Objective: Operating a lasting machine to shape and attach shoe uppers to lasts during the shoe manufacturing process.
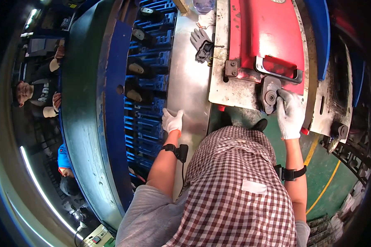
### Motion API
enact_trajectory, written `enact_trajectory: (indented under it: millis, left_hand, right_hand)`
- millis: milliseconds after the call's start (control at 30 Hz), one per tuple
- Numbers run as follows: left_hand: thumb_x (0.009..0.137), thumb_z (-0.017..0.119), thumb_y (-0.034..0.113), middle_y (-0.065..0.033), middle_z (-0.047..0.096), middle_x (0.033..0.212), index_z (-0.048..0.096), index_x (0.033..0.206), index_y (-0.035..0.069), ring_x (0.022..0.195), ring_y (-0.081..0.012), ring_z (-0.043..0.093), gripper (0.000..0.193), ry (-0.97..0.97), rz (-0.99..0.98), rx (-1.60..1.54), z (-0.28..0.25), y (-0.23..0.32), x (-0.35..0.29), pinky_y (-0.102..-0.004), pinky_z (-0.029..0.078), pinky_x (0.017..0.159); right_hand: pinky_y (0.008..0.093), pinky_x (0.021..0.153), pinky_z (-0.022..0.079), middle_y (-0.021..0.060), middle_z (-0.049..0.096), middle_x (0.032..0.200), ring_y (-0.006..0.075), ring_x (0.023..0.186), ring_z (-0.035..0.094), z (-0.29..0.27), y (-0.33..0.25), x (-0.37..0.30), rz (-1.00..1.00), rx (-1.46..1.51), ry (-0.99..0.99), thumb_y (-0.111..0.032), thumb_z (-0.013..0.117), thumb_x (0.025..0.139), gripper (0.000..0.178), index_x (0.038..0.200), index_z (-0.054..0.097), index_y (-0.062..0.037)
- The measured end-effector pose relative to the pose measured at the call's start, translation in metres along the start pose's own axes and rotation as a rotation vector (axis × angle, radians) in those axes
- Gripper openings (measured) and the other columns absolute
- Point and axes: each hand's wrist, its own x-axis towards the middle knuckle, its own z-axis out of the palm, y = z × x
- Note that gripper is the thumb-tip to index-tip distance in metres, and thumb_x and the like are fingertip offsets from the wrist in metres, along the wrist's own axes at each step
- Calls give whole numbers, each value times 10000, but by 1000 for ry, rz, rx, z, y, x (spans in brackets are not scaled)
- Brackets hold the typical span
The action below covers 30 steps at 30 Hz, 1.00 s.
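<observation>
My right hand (290,114), in a white knit glove, is closed on the side of a grey metal latch plate (270,95) with a round boss. This latch sits at the front edge of a red metal machine plate (272,35), just below a metal loop handle (278,71). Some of its fingers are hidden behind the latch. My left hand (172,120), also in a white glove, lies with fingers apart on the edge of a bare metal tabletop (189,88), holding nothing that I can see. Beyond that edge is a blue rack (146,109).
Dark shoe-shaped forms (136,68) sit along the rack. Grey work gloves (201,43) lie on the tabletop. At the left runs a green conveyor belt (84,107), with two people (41,94) beyond it. Another machine plate (334,94) stands at the right.
</observation>
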Motion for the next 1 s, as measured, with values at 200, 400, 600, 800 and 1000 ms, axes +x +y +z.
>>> enact_trajectory:
  millis: [200,400,600,800,1000]
  left_hand:
    - [839,744,678,-259,476,1584,268,1681,122,1432,-423,507,1116,-46,-27,20,-7,3,-2,-490,423,1184]
    - [846,737,690,-262,474,1587,267,1682,125,1430,-420,512,1113,-36,-30,36,-6,4,-2,-487,423,1186]
    - [845,736,698,-257,490,1577,287,1674,117,1428,-412,516,1107,-24,-29,39,-5,5,-2,-485,423,1186]
    - [838,740,700,-252,492,1576,298,1670,116,1438,-406,504,1109,-2,-24,28,-1,2,0,-483,416,1190]
    - [834,741,705,-251,488,1580,305,1667,115,1441,-401,501,1110,3,-25,20,0,3,-1,-483,411,1190]
  right_hand:
    - [433,870,550,133,725,1029,338,985,696,3,-1,1,-16,25,-6,-88,730,925,214,1139,734,-88]
    - [439,861,550,131,723,1018,341,973,694,2,-1,1,4,18,-3,-91,729,927,211,1138,737,-93]
    - [437,858,551,125,722,1001,338,971,694,5,1,0,0,-4,3,-99,733,928,209,1137,739,-103]
    - [439,848,550,126,723,996,338,965,695,4,0,1,-5,3,6,-97,735,925,207,1132,740,-103]
    - [440,843,550,125,723,987,333,951,697,4,0,1,-7,-8,8,-95,734,923,203,1125,741,-99]
